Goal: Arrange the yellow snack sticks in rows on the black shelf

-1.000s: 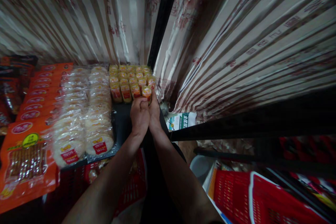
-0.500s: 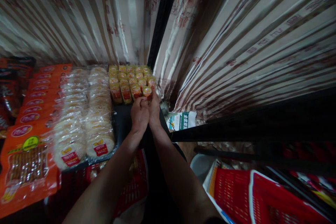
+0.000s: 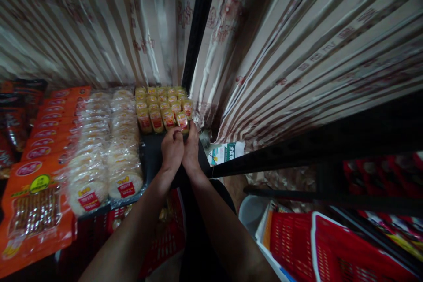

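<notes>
Both hands met at the front yellow packet [image 3: 182,121], left hand [image 3: 172,149] and right hand [image 3: 191,146] with fingers curled against it; how far each grip opened, you couldn't tell. Behind it stood packed rows [image 3: 161,102].

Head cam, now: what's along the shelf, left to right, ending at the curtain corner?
Orange bags of brown sticks → left row of wrapped white crackers → right row of wrapped white crackers → block of small yellow packs → black upright post.
</notes>
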